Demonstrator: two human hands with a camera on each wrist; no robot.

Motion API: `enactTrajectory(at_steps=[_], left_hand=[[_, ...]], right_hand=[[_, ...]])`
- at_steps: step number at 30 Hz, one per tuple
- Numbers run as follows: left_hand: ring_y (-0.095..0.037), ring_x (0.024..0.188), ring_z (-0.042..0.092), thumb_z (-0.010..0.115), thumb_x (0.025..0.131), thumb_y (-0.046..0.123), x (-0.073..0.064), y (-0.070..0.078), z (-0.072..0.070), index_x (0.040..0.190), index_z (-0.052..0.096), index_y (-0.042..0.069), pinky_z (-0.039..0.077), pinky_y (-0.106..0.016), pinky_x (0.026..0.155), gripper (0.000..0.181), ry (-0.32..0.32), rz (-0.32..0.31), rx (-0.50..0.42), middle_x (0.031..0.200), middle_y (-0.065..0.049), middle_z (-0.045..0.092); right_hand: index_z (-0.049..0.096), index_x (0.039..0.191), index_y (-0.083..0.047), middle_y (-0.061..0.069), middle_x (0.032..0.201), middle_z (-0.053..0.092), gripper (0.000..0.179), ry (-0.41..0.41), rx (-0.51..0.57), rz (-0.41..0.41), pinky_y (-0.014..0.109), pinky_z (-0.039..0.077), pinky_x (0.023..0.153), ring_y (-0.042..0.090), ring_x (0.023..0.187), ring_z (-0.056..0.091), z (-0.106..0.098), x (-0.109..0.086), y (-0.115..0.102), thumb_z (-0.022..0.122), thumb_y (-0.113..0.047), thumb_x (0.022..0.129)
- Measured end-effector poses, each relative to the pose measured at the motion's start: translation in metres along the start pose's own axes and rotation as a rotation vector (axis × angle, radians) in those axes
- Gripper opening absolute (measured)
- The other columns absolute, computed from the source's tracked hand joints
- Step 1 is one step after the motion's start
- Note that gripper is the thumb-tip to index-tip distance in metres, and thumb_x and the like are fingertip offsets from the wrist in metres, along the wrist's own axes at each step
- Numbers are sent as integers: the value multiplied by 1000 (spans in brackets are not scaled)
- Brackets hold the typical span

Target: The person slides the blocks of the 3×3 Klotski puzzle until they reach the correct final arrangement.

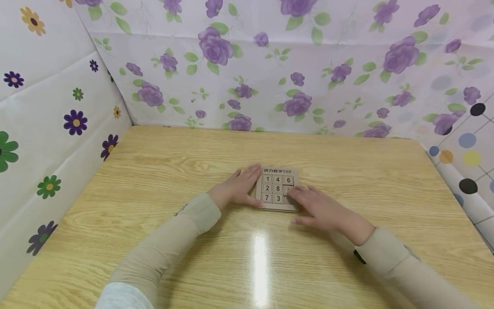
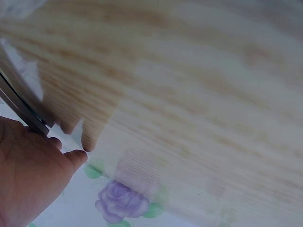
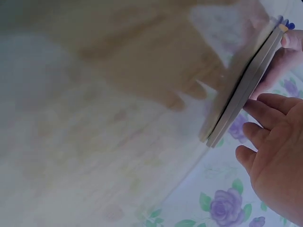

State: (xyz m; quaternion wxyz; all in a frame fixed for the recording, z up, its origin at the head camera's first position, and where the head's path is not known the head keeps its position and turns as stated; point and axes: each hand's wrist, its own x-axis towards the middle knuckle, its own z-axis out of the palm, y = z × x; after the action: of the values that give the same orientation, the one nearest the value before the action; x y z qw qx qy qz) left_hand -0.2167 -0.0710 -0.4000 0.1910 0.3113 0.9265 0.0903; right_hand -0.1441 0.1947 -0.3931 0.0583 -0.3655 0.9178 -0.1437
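Note:
A flat number sliding puzzle (image 1: 278, 206) lies on the wooden table, with square tiles in three rows under a line of printed characters. Its top row reads 1, 4, 6; below come 2, 8 and a partly covered tile (image 1: 287, 189), then 7, 3 and a gap at the lower right. Along the puzzle's left edge rests my left hand (image 1: 237, 189), fingers straight toward the top corner, thumb at the bottom corner. My right hand (image 1: 318, 208) reaches in from the right, its fingertips on the covered tile. Both wrist views catch the puzzle edge-on (image 3: 246, 85).
The wooden table (image 1: 173, 154) spreads around the puzzle, with a bright light reflection in front. A cloth with purple flowers (image 1: 216, 47) hangs behind the table. Patterned cloths also line the left side (image 1: 34, 163) and right side (image 1: 471, 171).

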Motion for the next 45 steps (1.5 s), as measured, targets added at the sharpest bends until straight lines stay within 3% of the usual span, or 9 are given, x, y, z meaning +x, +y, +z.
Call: enactTrajectory(at_steps=[6,19,36,45], left_hand=[[-22,148,-4,63,78,65,0,1,0,153,-5,9,3,-46,120,116,8,3,2,160,-7,-8],[-22,148,-4,63,77,65,1,2,1,153,-4,9,3,-46,120,116,15,-3,16,160,-7,-8],[-21,148,-5,64,78,65,1,0,2,153,-5,10,2,-46,120,116,10,-4,-2,160,-6,-9],[-22,148,-4,64,77,66,2,-3,4,153,-5,10,2,-46,120,116,16,-1,1,160,-6,-9]], right_hand=[[39,141,3,19,146,42,75,-3,-26,10,55,21,116,39,139,30,-1,4,0,62,-45,89],[38,143,1,17,148,40,75,-73,-56,-80,55,20,116,37,140,29,3,9,-23,57,-48,90],[41,142,1,16,146,43,71,-66,-29,-20,54,19,116,37,139,31,-3,-9,-13,59,-44,91],[43,140,1,20,144,44,68,-33,-45,-21,55,21,116,39,138,32,-8,3,-10,60,-43,91]])
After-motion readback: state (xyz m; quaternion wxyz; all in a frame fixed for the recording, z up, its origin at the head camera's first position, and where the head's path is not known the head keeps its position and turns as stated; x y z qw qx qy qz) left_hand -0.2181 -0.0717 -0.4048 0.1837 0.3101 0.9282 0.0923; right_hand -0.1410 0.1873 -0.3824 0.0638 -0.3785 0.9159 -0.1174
